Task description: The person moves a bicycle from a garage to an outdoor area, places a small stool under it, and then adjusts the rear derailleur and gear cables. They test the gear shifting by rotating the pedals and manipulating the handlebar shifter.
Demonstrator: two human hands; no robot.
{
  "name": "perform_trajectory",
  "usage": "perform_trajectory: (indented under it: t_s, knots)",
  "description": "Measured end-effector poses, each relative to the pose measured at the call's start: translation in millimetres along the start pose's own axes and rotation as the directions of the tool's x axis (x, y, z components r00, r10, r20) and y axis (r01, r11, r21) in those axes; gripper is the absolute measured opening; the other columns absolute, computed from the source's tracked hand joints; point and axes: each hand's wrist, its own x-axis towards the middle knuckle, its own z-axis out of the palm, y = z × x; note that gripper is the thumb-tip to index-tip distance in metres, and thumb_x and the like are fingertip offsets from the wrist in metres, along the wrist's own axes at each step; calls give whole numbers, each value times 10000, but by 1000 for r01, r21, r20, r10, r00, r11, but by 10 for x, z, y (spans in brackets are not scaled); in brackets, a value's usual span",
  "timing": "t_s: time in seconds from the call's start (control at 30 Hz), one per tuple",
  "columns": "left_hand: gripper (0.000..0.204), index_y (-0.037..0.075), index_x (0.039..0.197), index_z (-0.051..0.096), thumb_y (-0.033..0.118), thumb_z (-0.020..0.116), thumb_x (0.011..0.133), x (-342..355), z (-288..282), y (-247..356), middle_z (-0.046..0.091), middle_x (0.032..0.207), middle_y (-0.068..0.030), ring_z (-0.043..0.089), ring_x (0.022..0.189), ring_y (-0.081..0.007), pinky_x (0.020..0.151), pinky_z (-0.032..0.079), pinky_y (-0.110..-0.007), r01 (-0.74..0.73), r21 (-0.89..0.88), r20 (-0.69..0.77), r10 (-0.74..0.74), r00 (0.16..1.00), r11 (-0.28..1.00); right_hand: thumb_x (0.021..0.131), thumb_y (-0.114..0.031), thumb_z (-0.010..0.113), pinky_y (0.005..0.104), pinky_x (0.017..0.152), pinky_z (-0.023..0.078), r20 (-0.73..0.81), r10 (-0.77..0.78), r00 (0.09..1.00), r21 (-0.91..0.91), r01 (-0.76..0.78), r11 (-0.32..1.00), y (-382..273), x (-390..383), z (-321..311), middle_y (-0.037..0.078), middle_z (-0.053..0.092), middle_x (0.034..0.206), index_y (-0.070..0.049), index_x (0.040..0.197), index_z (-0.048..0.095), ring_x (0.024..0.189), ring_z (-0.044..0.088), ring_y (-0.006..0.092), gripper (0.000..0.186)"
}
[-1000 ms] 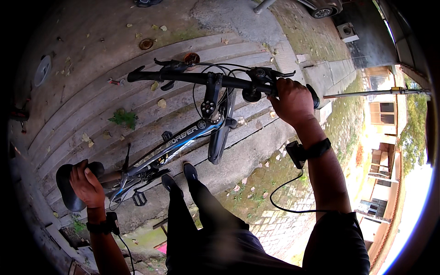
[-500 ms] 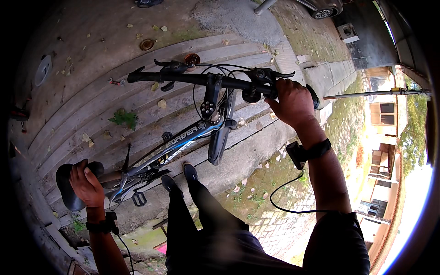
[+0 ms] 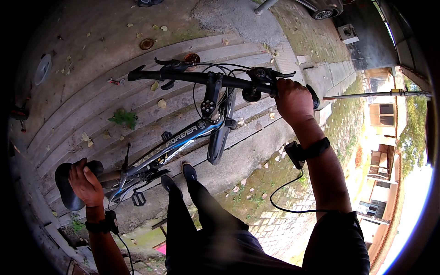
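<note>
A silver, black and blue bicycle (image 3: 193,131) stands in front of me, its handlebar (image 3: 192,78) at the far side and its black saddle (image 3: 68,197) at the lower left. My right hand (image 3: 294,101) is wrapped round the right grip, beside the brake lever (image 3: 284,74) and a round bell (image 3: 251,95). Across the top of the saddle lies my left hand (image 3: 87,185), its fingers together and curled over the edge. Black straps with small boxes and cables sit on both wrists. The front wheel is partly hidden under the frame and mudguard (image 3: 217,147).
Concrete steps (image 3: 151,98) curve beneath the bicycle, scattered with leaves and a green weed (image 3: 123,118). A red-handled tool (image 3: 116,82) lies on a step. My shoes (image 3: 189,172) are close to the pedal (image 3: 139,199). A metal pole (image 3: 362,95) stands at the right; a car (image 3: 323,11) is parked far off.
Almost nothing differs. The bicycle and my view have shifted very slightly; both hands keep their places on the grip and the saddle.
</note>
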Motion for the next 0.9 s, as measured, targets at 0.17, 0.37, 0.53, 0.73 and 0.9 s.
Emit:
perform_trajectory:
  t_s: [0.17, 0.37, 0.53, 0.73, 0.9]
  knots:
    - [413, 11, 1116, 636, 265, 315, 1058, 2, 3, -1, 616, 998, -175, 572, 927, -386, 851, 425, -472, 0, 4, 6, 0, 1000, 1000, 848, -238, 689, 412, 657, 559, 5, 10, 1000, -24, -10, 1000, -2, 20, 29, 99, 659, 860, -96, 943, 564, 796, 683, 290, 212]
    - [415, 10, 1114, 636, 267, 315, 1054, 23, 0, 9, 613, 994, -177, 572, 931, -385, 854, 425, -472, 7, -5, 9, -7, 1000, 1000, 895, -269, 647, 425, 697, 559, 76, 32, 997, 39, -35, 999, -66, 42, -149, 119, 666, 893, -77, 956, 585, 824, 689, 303, 210]
    - [412, 9, 1111, 637, 266, 320, 1051, 29, 8, -2, 613, 992, -176, 571, 928, -384, 853, 424, -472, -1, -2, 1, 1, 1000, 1000, 788, -446, 774, 420, 688, 552, 78, -6, 997, 138, -5, 990, -65, 17, -267, 116, 665, 892, -69, 1011, 589, 805, 684, 310, 475]
    - [399, 10, 1106, 637, 254, 327, 1048, 29, -5, 7, 613, 989, -176, 571, 918, -385, 846, 426, -471, 5, -5, 20, -4, 1000, 1000, 748, -487, 820, 423, 678, 543, -42, 31, 999, 429, -10, 903, 117, -18, -204, 120, 674, 863, -56, 1061, 584, 785, 682, 324, 582]
    - [392, 7, 1104, 636, 246, 331, 1046, 33, -13, 7, 614, 992, -177, 573, 922, -389, 846, 428, -470, -2, -14, 18, 2, 1000, 1000, 741, -498, 822, 425, 693, 556, -166, 109, 980, 436, -27, 900, 120, 9, -241, 161, 677, 961, -42, 1106, 587, 828, 691, 340, 629]
